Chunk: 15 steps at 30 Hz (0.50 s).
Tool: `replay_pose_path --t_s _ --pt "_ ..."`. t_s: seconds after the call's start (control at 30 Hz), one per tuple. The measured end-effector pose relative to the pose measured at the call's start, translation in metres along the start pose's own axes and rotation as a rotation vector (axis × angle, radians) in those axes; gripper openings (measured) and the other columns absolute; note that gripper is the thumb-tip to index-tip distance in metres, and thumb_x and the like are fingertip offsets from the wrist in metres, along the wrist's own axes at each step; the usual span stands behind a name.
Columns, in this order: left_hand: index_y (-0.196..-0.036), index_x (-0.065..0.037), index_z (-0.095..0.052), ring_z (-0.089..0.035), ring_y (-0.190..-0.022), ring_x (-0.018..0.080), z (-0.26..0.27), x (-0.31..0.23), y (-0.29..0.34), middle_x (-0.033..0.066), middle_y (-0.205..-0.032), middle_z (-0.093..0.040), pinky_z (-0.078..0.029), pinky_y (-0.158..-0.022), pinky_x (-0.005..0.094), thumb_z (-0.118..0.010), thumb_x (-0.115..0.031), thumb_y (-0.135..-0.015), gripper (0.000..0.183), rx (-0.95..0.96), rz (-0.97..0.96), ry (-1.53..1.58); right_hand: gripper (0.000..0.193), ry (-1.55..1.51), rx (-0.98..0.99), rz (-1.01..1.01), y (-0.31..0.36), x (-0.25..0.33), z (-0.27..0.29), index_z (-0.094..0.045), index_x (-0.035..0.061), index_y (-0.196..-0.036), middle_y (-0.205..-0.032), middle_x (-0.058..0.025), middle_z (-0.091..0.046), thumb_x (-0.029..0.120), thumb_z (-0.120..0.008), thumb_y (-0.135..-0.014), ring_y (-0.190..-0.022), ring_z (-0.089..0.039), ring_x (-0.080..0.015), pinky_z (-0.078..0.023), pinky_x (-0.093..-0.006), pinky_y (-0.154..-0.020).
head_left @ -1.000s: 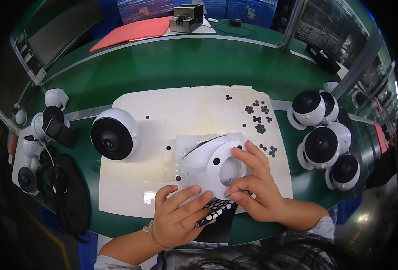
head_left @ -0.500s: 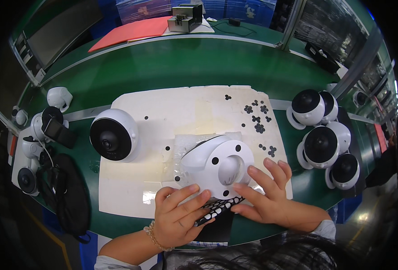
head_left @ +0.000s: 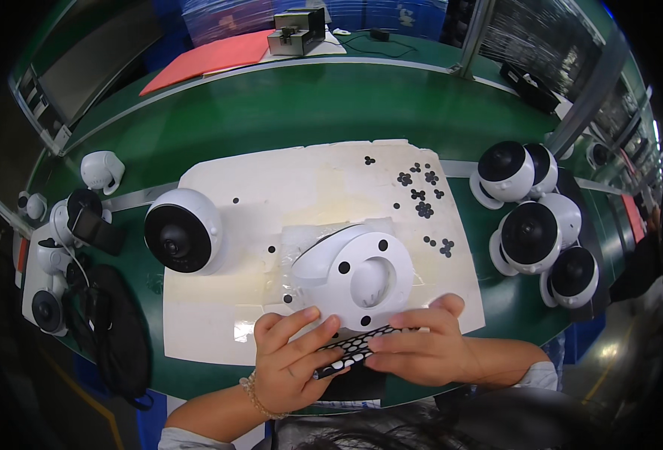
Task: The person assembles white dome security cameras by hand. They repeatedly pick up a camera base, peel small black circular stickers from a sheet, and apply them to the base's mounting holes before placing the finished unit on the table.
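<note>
A white ball-shaped camera (head_left: 318, 264) lies with its round base facing up on a thin clear-white foam sheet (head_left: 295, 236). Its ring-shaped base has several black round pads on it, around a wide central hole. Just in front of the base, my left hand (head_left: 290, 364) grips one end of a black sheet of round pads (head_left: 352, 350), where white circles show between the black. My right hand (head_left: 425, 349) has its fingers closed over the sheet's other end; its fingertips hide whatever they pinch there.
Another white camera (head_left: 181, 232) with a black front stands at left on the pale cardboard (head_left: 245, 169). Black pad scraps (head_left: 423, 210) lie at its right. Several cameras (head_left: 530, 236) crowd the right side. A black pouch (head_left: 121, 330), cables and more cameras sit at left.
My right hand has come down and left from beside the base, fingers closing onto the pad sheet. My left hand keeps its grip. The whole view has shifted slightly.
</note>
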<state>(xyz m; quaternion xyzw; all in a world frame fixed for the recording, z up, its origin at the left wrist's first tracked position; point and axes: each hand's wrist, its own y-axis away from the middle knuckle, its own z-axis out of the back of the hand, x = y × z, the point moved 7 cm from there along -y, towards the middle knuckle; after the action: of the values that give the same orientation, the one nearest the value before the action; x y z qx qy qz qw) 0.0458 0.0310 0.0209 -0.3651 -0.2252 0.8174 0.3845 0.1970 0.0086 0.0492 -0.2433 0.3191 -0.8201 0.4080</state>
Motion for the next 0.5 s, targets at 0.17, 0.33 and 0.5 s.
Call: replay_pose_path --t_s 0.17,0.33,0.5 --pt "-0.077 -0.010 -0.065 -0.049 -0.107 0.0209 0.000 0.000 0.001 0.0026 -0.113 -0.059 -0.032 -0.077 0.0363 -0.070 -0.019 -0.064 0.016 0.015 0.002 -0.030 0.011 -0.183 -0.064 -0.323 0.010 -0.035 0.006 -0.064 0.0139 -0.083 -0.119 -0.0070 -0.052 0.013 -0.065 -0.072 -0.117 -0.037 -0.0265 -0.027 -0.0388 -0.091" --pt "-0.076 -0.011 -0.065 -0.049 -0.107 0.0208 0.000 -0.001 -0.001 0.0025 -0.112 -0.059 -0.032 -0.076 0.0367 -0.070 -0.020 -0.064 0.016 0.021 -0.005 -0.048 0.009 -0.357 -0.031 -0.600 0.017 -0.067 -0.002 -0.062 0.0085 -0.085 -0.126 -0.0142 -0.044 0.014 -0.061 -0.078 -0.120 -0.033 -0.0358 -0.021 -0.0451 -0.100" --pt "-0.076 -0.011 -0.065 -0.049 -0.107 0.0209 -0.001 0.000 0.002 0.0023 -0.112 -0.059 -0.032 -0.076 0.0366 -0.071 -0.020 -0.063 0.018 0.032 0.009 -0.051 0.009 -0.363 0.035 -0.554 0.015 -0.065 -0.005 -0.062 0.0091 -0.086 -0.126 -0.0127 -0.045 0.013 -0.062 -0.078 -0.121 -0.032 -0.0346 -0.023 -0.0434 -0.099"
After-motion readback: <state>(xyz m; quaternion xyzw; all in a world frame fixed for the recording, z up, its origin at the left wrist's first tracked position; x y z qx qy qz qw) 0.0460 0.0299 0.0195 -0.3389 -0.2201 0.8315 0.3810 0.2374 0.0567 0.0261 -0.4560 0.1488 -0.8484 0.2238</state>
